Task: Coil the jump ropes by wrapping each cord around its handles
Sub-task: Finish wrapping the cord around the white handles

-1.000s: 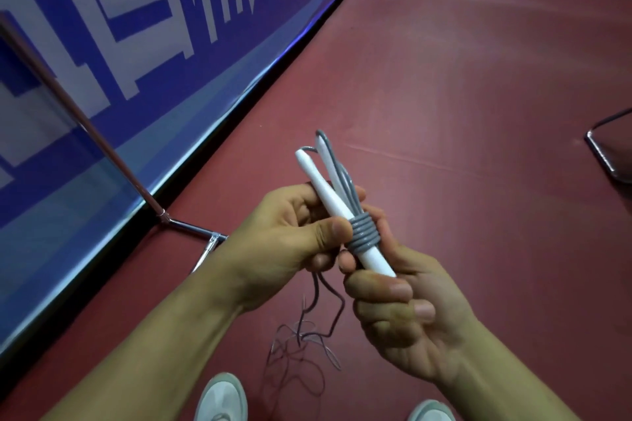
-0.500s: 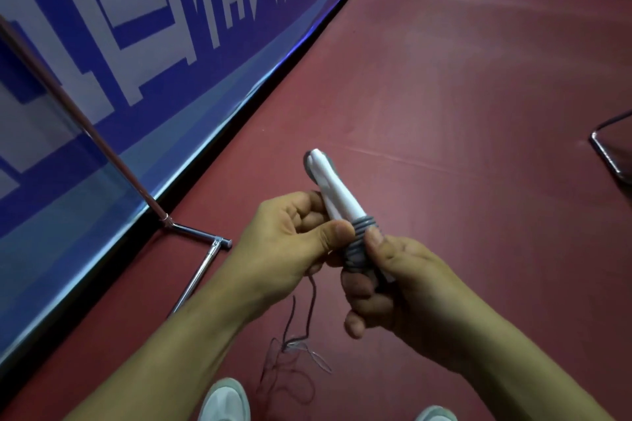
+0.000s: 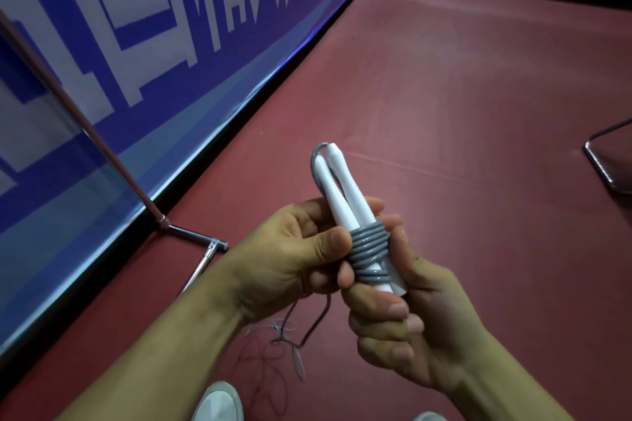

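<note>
White handles sat mid-frame, tips at 11 o'clock. L hand clamped them, thumb on grey cord wraps; R hand gripped the butts. Slack at 6 o'clock needed tension — turns laid snug.

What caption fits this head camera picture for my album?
Left hand and right hand hold white handles wrapped in grey cord, loose end trailing to the red floor.

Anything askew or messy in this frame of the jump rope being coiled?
Minor only. On the white handles, the upper grey cord turns lie neat and parallel, but the lowest turns cross diagonally. The unwound cord hangs to the red floor in a loose tangle near the shoes. No damage visible.
</note>
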Demonstrator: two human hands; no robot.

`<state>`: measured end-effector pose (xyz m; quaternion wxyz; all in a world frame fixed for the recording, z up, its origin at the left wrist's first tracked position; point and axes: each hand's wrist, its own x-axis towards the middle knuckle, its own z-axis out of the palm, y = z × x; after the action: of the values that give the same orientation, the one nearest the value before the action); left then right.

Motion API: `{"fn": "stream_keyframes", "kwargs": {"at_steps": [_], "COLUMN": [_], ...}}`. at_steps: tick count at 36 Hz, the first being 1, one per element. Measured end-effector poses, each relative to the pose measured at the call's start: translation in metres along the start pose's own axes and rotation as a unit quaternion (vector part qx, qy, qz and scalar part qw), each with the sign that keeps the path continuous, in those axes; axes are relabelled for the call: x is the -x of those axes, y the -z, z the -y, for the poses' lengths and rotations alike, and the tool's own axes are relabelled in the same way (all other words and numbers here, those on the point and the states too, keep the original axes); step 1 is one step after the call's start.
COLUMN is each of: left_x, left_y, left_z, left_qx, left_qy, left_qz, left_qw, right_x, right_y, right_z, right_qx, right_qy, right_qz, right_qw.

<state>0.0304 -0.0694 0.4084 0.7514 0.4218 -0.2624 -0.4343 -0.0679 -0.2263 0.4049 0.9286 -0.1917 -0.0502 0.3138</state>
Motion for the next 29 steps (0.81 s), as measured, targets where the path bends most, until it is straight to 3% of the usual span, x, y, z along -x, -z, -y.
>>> {"fn": "stream_keyframes", "kwargs": {"at_steps": [2,4,6,9,13,14,15,21,25,29], "left_x": [-0.001,-0.002,-0.002,-0.002,-0.003,-0.002,-0.002,0.003,0.003,0.004], "left_y": [0.0,-0.001,-0.001,-0.003,-0.009,-0.01,-0.01,-0.002,-0.004,-0.003], "left_z": [0.0,-0.001,0.0,0.003,0.005,0.005,0.004,-0.004,-0.004,-0.01], "left_qx": [-0.068,-0.118,-0.141,-0.2,-0.304,-0.325,-0.337,-0.278,-0.181,-0.135], "left_qy": [-0.008,-0.019,-0.022,-0.015,-0.035,-0.039,-0.042,-0.041,-0.004,-0.012], "left_qz": [-0.07,-0.159,-0.218,-0.258,-0.26,-0.251,-0.245,-0.211,-0.129,-0.035], "left_qw": [0.995,0.98,0.966,0.945,0.916,0.911,0.908,0.936,0.975,0.99], "right_x": [-0.002,-0.008,-0.012,-0.014,-0.019,-0.019,-0.019,-0.014,-0.007,0.001], "right_y": [-0.002,-0.004,-0.001,-0.001,-0.002,-0.001,-0.002,-0.019,-0.025,-0.02], "right_z": [-0.001,-0.003,-0.005,-0.003,-0.007,-0.007,-0.007,0.004,0.002,0.007], "right_qx": [0.066,0.202,0.3,0.431,0.617,0.623,0.613,0.372,0.257,0.105], "right_qy": [0.0,0.017,0.064,0.098,0.094,0.094,0.09,0.082,0.041,-0.031], "right_qz": [-0.095,-0.253,-0.336,-0.347,-0.394,-0.399,-0.399,-0.29,-0.217,-0.065], "right_qw": [0.993,0.946,0.89,0.828,0.674,0.666,0.676,0.878,0.941,0.992]}}
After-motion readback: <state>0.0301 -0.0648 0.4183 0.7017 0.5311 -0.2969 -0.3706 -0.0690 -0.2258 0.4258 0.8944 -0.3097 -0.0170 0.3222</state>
